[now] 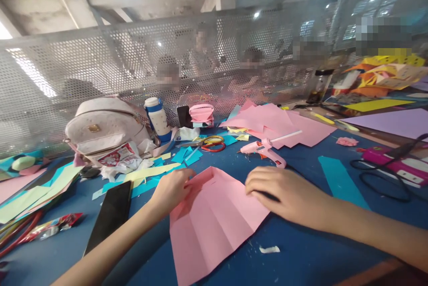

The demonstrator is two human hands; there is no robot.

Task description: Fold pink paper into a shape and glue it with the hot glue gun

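A creased sheet of pink paper (217, 228) stands partly raised from the blue table, its folds running lengthwise toward me. On its left edge, my left hand (174, 185) is closed, pinching the paper near the far corner. My right hand (272, 188) grips the opposite edge, fingers curled over it and thumb mostly hidden. Just beyond the right hand lies a pink hot glue gun (265, 150) with a glue stick in its back. Farther off is a stack of pink paper sheets (277, 121). A black phone (112, 214) rests left of my left forearm.
Scissors with red and yellow handles (212, 143) lie among blue scraps. A pale backpack (107, 130) and a bottle (158, 119) stand at the back left, before a perforated metal screen (127, 63). On the right are a blue paper strip (341, 181) and a magenta power strip (394, 165) with cable.
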